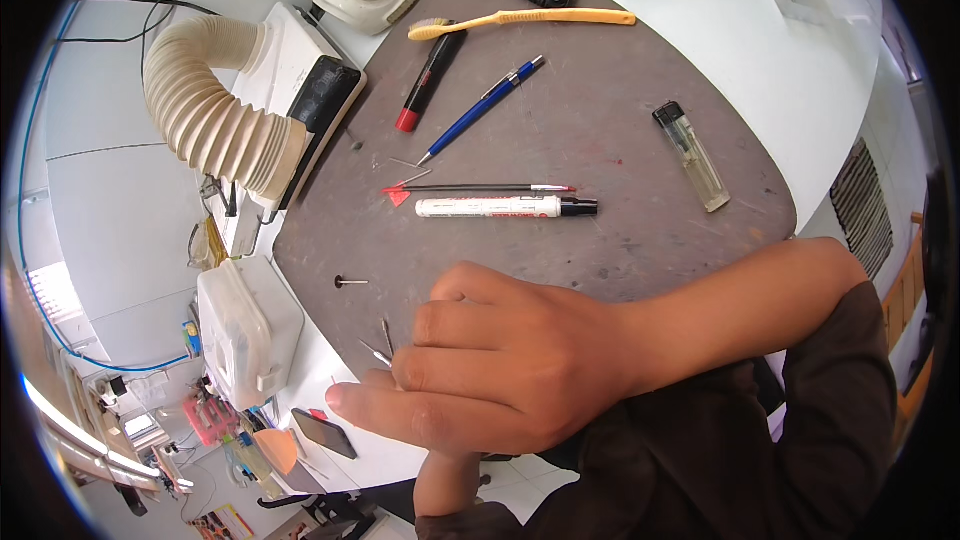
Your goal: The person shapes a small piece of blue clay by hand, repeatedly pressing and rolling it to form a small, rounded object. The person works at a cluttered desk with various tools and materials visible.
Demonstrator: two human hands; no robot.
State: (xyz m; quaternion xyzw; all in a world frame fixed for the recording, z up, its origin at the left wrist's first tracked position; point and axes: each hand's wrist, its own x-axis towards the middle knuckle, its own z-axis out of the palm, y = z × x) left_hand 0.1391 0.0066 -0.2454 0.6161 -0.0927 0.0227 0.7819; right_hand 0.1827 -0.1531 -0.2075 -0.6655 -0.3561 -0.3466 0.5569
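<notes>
My right hand (520,365) reaches in from the right, back up. Its fingers are curled and the index stretches furthest left. What the fingers grip, if anything, is hidden underneath. My left hand is behind it; only the left forearm (447,485) shows below, so its fingers cannot be seen. Just past the right knuckles, a thin metal pin (387,332) and a white pointed tip (376,352) stick out. Beyond the hand lie a white marker (490,207) with a black cap, a slim black-and-red brush-like stick (480,188) and a small red triangular piece (398,197).
On the grey board (600,110) lie a blue mechanical pencil (482,110), a black-and-red marker (430,83), a yellow toothbrush (530,17), a clear lighter (692,158) and a small mounted disc (350,282). Leftward stand a ribbed hose (205,105), plastic box (245,330) and phone (325,433).
</notes>
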